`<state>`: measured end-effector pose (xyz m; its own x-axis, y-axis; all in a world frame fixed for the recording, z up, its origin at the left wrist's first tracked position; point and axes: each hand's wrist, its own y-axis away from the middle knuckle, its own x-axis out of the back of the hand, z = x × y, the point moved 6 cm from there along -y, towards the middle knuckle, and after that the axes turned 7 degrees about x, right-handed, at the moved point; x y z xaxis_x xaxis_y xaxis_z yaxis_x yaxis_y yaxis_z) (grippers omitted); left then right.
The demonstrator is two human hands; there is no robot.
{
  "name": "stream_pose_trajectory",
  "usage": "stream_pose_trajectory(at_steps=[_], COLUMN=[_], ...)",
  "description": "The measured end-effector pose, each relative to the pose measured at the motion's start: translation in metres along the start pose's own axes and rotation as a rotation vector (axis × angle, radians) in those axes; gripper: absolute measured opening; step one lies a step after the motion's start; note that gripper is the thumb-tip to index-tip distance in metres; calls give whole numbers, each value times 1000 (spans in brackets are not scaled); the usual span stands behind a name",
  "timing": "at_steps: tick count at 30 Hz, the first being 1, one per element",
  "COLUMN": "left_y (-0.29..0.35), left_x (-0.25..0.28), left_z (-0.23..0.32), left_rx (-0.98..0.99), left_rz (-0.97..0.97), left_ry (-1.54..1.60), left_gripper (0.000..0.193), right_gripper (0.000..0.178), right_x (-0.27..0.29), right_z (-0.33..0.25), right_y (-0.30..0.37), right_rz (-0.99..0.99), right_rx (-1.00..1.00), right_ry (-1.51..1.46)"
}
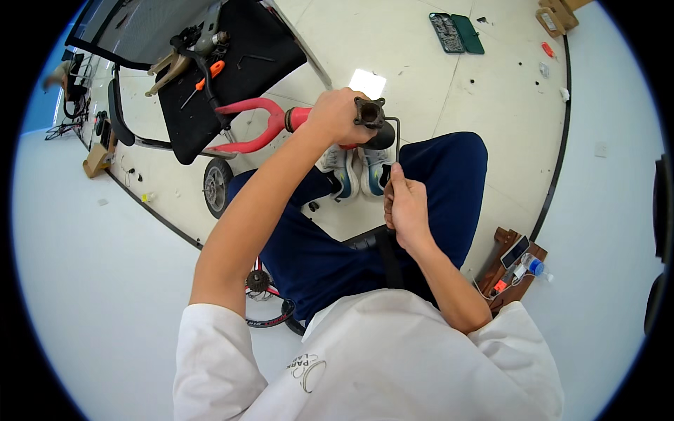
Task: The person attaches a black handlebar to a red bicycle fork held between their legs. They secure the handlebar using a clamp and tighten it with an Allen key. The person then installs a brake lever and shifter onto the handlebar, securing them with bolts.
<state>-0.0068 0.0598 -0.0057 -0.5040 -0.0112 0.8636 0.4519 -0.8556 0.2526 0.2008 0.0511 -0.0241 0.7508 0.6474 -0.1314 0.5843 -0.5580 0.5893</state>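
My left hand (339, 118) is closed over a black bicycle stem (369, 112), whose open clamp end with bolt ears faces up beside my fingers. A red bicycle fork (261, 130) runs left from that hand, its prongs reaching the chair's edge. My right hand (407, 209) pinches the long arm of an L-shaped hex key (398, 144) between thumb and fingers. The key's short bent end meets the stem's side, where I cannot tell how it seats. A black cylindrical part (380, 137) shows just under the stem.
A black chair (270, 74) at upper left carries an orange-handled screwdriver (203, 84), another hex key (254, 59) and bike parts. A small wheel (217, 186) stands beneath it. An open green bit case (456, 34) lies ahead. A low wooden stool (507, 238) at right holds a phone and bottle.
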Motion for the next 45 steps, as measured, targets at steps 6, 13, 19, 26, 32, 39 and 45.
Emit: stream_pose_trajectory(at_steps=[6, 13, 19, 26, 32, 39, 45], left_y=[-18, -7, -9, -5, 0, -1, -5], left_x=[1, 3, 1, -6, 1, -2, 3], left_z=[1, -2, 2, -3, -1, -3, 3], left_rx=[-28, -188, -179, -175, -188, -171, -252], left_rz=[-74, 46, -128, -166, -152, -257, -274], left_ry=[-36, 38, -59, -39, -103, -106, -112], left_gripper=[34, 35, 33, 44, 27, 44, 44], right_gripper=[42, 38, 24, 29, 19, 24, 28], right_x=[13, 19, -28, -57, -65, -77, -78], right_z=[-20, -78, -101, -57, -58, -88, -92], right_y=[-8, -15, -14, -21, -29, -34, -34], right_rz=[-228, -264, -860, -1600, -1778, -1778, -1660], right_rx=[28, 1301, 1918, 1409, 1072, 830, 891], right_ry=[114, 1035, 1235, 1190, 1261, 1032, 865])
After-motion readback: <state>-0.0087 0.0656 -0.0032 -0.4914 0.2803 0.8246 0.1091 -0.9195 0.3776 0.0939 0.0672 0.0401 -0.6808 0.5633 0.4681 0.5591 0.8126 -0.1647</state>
